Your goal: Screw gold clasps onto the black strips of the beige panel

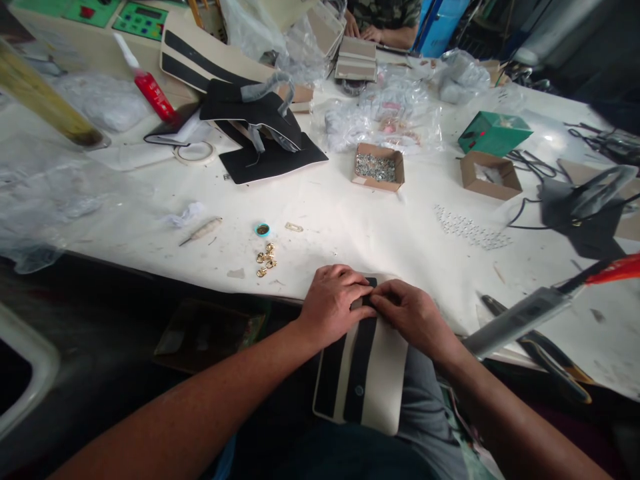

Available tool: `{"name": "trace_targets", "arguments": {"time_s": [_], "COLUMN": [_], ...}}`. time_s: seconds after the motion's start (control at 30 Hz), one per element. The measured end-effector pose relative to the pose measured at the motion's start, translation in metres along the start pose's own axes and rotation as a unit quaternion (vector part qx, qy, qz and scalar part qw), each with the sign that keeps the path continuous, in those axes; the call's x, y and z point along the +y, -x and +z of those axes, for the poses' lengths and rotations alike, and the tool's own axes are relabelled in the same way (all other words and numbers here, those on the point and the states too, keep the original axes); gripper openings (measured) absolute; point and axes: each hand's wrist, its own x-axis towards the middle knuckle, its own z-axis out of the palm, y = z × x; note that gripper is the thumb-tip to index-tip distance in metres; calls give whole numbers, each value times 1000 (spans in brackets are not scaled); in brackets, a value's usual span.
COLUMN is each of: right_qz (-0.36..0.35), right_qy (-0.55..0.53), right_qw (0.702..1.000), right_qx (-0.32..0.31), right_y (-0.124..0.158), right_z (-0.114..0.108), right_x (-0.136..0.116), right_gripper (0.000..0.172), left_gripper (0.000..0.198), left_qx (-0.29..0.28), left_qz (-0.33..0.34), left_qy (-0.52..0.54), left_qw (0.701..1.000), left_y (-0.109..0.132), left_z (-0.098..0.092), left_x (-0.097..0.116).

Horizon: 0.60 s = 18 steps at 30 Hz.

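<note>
Red bottle (pixel 154 95) near tape roll (pixel 177 153)

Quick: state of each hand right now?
Left hand: on the striped panel, fingers bent; grip cannot be told.
Right hand: closed in a pinch at the panel; anything held is hidden.

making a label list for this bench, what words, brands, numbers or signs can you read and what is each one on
None can be read with certainty.
Red bottle: pale lettering, too blurred to read.
Green control panel: any markings around its buttons are too small to read.
Striped piece on the lap: no lettering shows.
</note>
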Motion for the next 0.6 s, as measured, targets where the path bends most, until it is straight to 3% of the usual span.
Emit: {"name": "trace_targets", "arguments": {"time_s": [0.27, 0.37, 0.53, 0.6], "right_qz": [66, 59, 30, 14], "right_qy": [-29, -33, -67, -96], "right_qw": [996, 997, 996, 995], "right_qx": [-47, -44, -41, -2], "right_y": [-8, -6, 2, 18], "right_z": [-5, -7, -10, -13], "right_x": [-9, -11, -12, -10], "right_gripper": [21, 19, 30, 32], "left_gripper": [38, 38, 34, 34], "left_qx": [-3, 4, 9, 11], "left_qz": [1, -2, 1, 1], "left_qy": [-2, -7, -16, -15], "left_qw": [1000, 1000, 1000, 1000], "left_y": [-1, -2, -3, -3], "left_z": [0, -1, -2, -2], "left_x": [0, 2, 6, 6]}}
